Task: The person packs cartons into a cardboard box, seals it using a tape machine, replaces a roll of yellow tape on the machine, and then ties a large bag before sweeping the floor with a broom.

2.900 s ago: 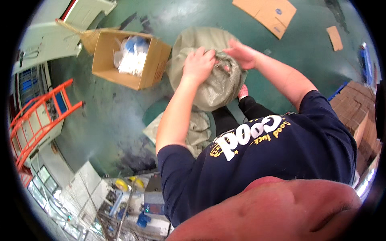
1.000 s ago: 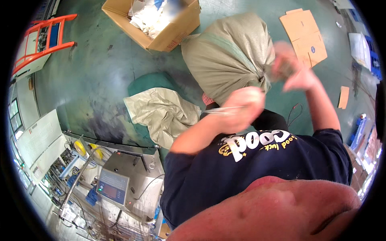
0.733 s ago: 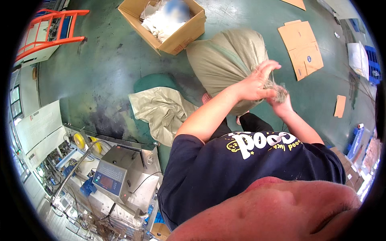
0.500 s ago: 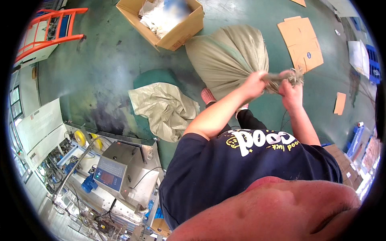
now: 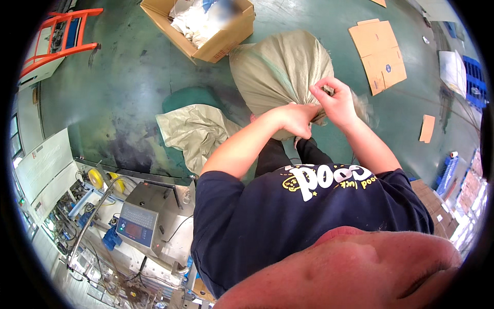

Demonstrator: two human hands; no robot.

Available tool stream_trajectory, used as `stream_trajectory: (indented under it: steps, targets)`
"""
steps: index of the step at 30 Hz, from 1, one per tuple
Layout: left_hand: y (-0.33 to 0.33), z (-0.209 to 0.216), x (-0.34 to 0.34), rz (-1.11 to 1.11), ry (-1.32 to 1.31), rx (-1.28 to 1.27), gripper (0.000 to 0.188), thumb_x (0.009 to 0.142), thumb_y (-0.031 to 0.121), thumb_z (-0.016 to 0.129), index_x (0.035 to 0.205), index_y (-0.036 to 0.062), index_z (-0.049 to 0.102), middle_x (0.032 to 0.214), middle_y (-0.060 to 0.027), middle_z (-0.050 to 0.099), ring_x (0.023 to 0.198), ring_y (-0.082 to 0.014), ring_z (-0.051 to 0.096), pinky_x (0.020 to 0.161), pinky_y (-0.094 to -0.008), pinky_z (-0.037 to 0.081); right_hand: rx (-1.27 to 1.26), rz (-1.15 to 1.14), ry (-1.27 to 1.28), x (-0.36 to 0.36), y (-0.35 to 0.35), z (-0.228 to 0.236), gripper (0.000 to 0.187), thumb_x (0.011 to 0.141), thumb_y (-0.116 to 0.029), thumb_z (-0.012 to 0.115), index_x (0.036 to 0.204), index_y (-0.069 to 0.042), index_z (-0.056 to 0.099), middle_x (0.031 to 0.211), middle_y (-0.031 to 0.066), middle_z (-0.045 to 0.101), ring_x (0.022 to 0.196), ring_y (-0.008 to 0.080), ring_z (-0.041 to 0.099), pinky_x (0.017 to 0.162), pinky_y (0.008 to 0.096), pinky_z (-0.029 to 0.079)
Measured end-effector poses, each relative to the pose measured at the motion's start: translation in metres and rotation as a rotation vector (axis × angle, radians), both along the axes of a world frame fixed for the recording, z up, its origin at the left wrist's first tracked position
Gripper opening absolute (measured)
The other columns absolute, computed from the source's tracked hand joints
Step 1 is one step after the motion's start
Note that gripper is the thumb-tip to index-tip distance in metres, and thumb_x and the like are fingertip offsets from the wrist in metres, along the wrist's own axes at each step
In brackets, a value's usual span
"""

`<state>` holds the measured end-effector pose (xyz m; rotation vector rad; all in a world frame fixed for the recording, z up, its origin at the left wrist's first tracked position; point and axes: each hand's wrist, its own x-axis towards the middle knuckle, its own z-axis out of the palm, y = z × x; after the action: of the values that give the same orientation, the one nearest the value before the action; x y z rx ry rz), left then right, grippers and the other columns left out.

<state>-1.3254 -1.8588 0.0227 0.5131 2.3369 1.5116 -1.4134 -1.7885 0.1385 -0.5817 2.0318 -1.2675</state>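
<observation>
Green floor [image 5: 123, 77], sack [image 5: 275, 64] against fingers [image 5: 307, 110]

Classed as a factory workshop by stained green floor [image 5: 128, 92] around the open carton [image 5: 226, 42], orange metal frame [image 5: 64, 52] to its left, flattened cardboard [image 5: 380, 57] to its right, keypad-fitted machine [image 5: 145, 213] below it.

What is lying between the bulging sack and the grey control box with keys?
In the head view, a crumpled sack, partly covering a dark green rounded thing, lies between the bulging sack and control box, with green floor around.
</observation>
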Motion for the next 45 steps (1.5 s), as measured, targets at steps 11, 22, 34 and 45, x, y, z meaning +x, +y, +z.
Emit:
stream_trajectory:
  steps: [11, 22, 34, 45]
  targets:
    - [-0.029, -0.014, 0.018, 0.492, -0.892, 0.603, 0.083, 0.075, 0.074, 0.014, 0.093, 0.0075, 0.061, 0.071, -0.0037, 0.061, 0.061, -0.0093, 0.054, 0.065, -0.0271, 0.043, 0.516, 0.663, 0.707, -0.016, 0.022, -0.031, 0.028, 0.071, -0.023, 0.064, 0.092, -0.007, 0.056, 0.076, 0.0092, 0.056, 0.075, 0.0314, 0.054, 0.068, 0.0418, 0.044]
    - [-0.021, -0.016, 0.022, 0.268, 0.041, 0.126, 0.019, 0.063, 0.012, 0.061, 0.081, 0.0116, 0.061, 0.08, -0.0038, 0.061, 0.079, -0.021, 0.058, 0.068, -0.0315, 0.043, 0.226, 0.439, -0.167, -0.038, -0.031, -0.045, 0.024, 0.087, -0.023, 0.046, 0.088, -0.002, 0.058, 0.083, 0.0033, 0.058, 0.076, 0.0094, 0.05, 0.067, 0.0244, 0.042]
    - [-0.036, -0.057, -0.014, 1.047, 0.274, -0.219, 0.005, 0.066, 0.018, 0.057, 0.069, 0.0179, 0.061, 0.092, -0.0013, 0.057, 0.068, -0.0242, 0.056, 0.063, -0.034, 0.044, 0.4, -0.063, -0.732, -0.031, -0.026, -0.134, 0.061, 0.084, -0.059, 0.03, 0.115, -0.011, 0.051, 0.077, -0.0014, 0.053, 0.065, 0.0096, 0.044, 0.06, 0.0203, 0.032]
    - [-0.015, -0.028, 0.019, 0.595, 0.282, -0.185, 0.02, 0.06, 0.025, 0.066, 0.08, 0.0242, 0.063, 0.122, -0.0045, 0.043, 0.12, -0.0341, 0.025, 0.099, -0.0467, 0.014, -0.156, -0.448, -0.589, -0.042, -0.019, -0.109, 0.018, 0.08, -0.013, 0.058, 0.097, -0.005, 0.057, 0.085, 0.002, 0.056, 0.076, 0.0119, 0.051, 0.066, 0.024, 0.041]
